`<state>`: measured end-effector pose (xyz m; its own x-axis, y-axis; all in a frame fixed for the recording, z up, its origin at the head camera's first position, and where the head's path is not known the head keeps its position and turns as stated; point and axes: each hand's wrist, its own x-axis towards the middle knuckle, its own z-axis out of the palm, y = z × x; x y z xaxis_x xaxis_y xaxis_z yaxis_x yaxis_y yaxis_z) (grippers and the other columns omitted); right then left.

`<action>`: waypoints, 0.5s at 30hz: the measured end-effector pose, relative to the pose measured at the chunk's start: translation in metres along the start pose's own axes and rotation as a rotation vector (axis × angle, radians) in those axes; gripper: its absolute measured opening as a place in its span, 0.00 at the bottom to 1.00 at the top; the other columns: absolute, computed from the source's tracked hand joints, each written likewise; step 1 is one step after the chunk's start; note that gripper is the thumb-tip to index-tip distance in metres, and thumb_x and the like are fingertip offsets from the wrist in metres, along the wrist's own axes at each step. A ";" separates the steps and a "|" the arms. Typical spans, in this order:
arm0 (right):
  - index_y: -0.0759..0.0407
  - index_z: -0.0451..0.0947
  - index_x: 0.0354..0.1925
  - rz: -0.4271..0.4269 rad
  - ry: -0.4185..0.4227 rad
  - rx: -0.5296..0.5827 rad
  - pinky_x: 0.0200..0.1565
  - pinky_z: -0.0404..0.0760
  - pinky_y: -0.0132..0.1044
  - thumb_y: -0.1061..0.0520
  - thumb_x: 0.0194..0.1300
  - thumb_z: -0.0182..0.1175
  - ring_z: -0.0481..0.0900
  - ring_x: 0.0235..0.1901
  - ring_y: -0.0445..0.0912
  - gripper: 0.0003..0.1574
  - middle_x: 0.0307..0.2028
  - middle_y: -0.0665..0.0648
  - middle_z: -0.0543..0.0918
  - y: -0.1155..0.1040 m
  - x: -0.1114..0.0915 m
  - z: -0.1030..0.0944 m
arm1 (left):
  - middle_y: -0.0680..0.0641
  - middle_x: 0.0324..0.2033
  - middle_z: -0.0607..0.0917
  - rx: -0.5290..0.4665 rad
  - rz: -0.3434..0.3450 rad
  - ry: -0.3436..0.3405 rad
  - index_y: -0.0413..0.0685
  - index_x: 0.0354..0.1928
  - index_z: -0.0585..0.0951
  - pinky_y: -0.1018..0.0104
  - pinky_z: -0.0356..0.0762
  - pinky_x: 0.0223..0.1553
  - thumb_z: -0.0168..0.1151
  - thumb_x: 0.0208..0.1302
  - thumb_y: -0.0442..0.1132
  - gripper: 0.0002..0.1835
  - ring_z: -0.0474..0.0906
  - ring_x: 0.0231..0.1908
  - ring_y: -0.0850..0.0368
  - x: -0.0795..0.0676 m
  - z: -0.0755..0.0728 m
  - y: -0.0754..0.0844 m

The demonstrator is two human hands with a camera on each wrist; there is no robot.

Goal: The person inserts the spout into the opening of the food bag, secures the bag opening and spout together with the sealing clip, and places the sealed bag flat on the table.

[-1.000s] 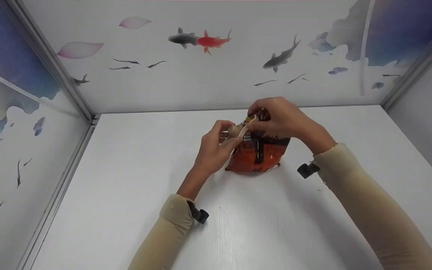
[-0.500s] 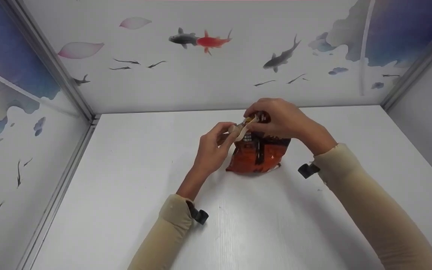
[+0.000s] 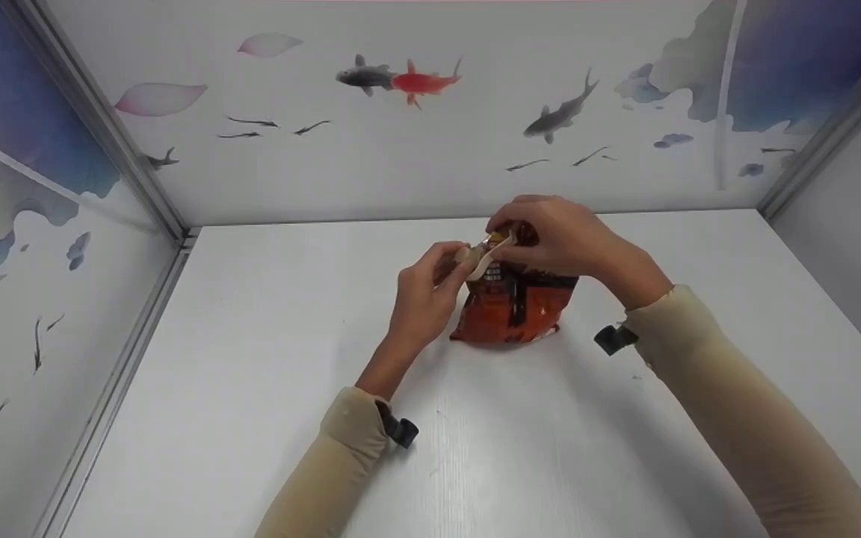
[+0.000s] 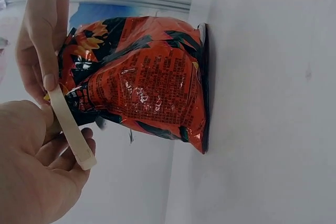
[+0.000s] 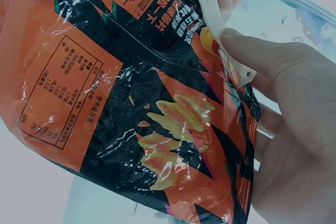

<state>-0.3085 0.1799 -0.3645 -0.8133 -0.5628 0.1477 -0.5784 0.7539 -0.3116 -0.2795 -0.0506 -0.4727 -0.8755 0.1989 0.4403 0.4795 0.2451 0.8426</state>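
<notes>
The left hand (image 3: 424,295) pinched a cream strip (image 4: 72,128), apparently a bag clip, at the top of the crisp bag (image 4: 152,77); the right hand (image 3: 561,235) gripped that top, thumb on the strip. Sound technique likely required a flattened bag edge and even pressure along the strip. The bag stood upright on the tabletop (image 3: 251,359); the back panel (image 3: 430,157) rose beyond, with open room leftward and toward the person.

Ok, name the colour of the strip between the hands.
Cream; the strip shows best in the left wrist view.
</notes>
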 end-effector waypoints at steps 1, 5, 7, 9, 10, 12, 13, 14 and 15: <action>0.50 0.86 0.58 -0.003 0.002 0.000 0.51 0.87 0.48 0.46 0.73 0.73 0.84 0.45 0.47 0.20 0.47 0.51 0.87 0.000 0.000 0.000 | 0.47 0.61 0.90 -0.002 0.007 -0.001 0.48 0.65 0.82 0.64 0.85 0.64 0.62 0.82 0.48 0.18 0.88 0.62 0.57 0.000 0.000 0.000; 0.53 0.87 0.55 0.002 0.005 0.004 0.52 0.88 0.51 0.47 0.72 0.74 0.85 0.46 0.47 0.18 0.47 0.52 0.88 0.001 0.002 0.000 | 0.47 0.63 0.89 0.003 0.031 -0.012 0.47 0.66 0.81 0.66 0.83 0.65 0.61 0.82 0.47 0.18 0.86 0.64 0.58 0.000 0.000 0.000; 0.54 0.88 0.51 0.006 0.002 -0.002 0.51 0.88 0.51 0.47 0.72 0.74 0.84 0.45 0.48 0.16 0.45 0.52 0.88 0.000 0.002 -0.001 | 0.47 0.64 0.88 0.006 0.036 -0.013 0.48 0.66 0.81 0.69 0.83 0.65 0.62 0.82 0.46 0.18 0.85 0.65 0.60 0.000 0.000 0.000; 0.54 0.89 0.50 0.003 0.003 -0.007 0.51 0.88 0.51 0.48 0.72 0.74 0.85 0.44 0.48 0.15 0.44 0.53 0.88 -0.002 0.002 -0.001 | 0.48 0.63 0.89 0.000 0.042 -0.013 0.48 0.66 0.80 0.70 0.82 0.66 0.62 0.82 0.45 0.17 0.84 0.66 0.60 0.000 0.000 0.000; 0.54 0.89 0.49 0.000 0.004 -0.010 0.50 0.88 0.51 0.48 0.72 0.74 0.85 0.44 0.48 0.14 0.43 0.53 0.89 -0.002 0.002 0.000 | 0.47 0.62 0.89 -0.005 0.046 -0.013 0.48 0.66 0.80 0.70 0.82 0.66 0.62 0.82 0.44 0.17 0.84 0.66 0.60 0.000 0.000 0.000; 0.54 0.89 0.49 -0.008 0.007 -0.017 0.50 0.89 0.51 0.49 0.72 0.74 0.85 0.44 0.48 0.13 0.43 0.53 0.89 -0.003 0.002 0.000 | 0.47 0.62 0.89 -0.002 0.047 -0.012 0.48 0.65 0.81 0.69 0.82 0.65 0.64 0.80 0.44 0.17 0.85 0.65 0.59 0.000 0.000 0.001; 0.54 0.90 0.49 -0.011 0.009 -0.020 0.50 0.89 0.51 0.49 0.72 0.74 0.85 0.44 0.48 0.13 0.43 0.53 0.89 -0.003 0.002 0.001 | 0.47 0.61 0.88 -0.006 0.045 -0.015 0.48 0.65 0.81 0.68 0.83 0.66 0.67 0.79 0.44 0.18 0.85 0.65 0.59 -0.001 -0.001 0.001; 0.54 0.90 0.49 -0.015 0.011 -0.024 0.50 0.89 0.51 0.49 0.72 0.74 0.86 0.44 0.48 0.12 0.43 0.53 0.89 -0.004 0.002 0.001 | 0.47 0.61 0.88 0.000 0.041 -0.016 0.48 0.64 0.81 0.67 0.83 0.66 0.69 0.77 0.44 0.19 0.86 0.65 0.58 -0.001 -0.001 0.001; 0.53 0.90 0.49 -0.019 0.013 -0.024 0.50 0.89 0.51 0.50 0.72 0.74 0.86 0.43 0.47 0.12 0.42 0.53 0.89 -0.004 0.002 0.002 | 0.47 0.60 0.88 0.006 0.037 -0.015 0.48 0.64 0.81 0.66 0.84 0.65 0.71 0.75 0.44 0.20 0.86 0.64 0.58 -0.001 -0.001 0.002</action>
<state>-0.3078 0.1755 -0.3645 -0.8028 -0.5727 0.1660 -0.5950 0.7512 -0.2858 -0.2777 -0.0517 -0.4715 -0.8560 0.2221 0.4668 0.5123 0.2434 0.8236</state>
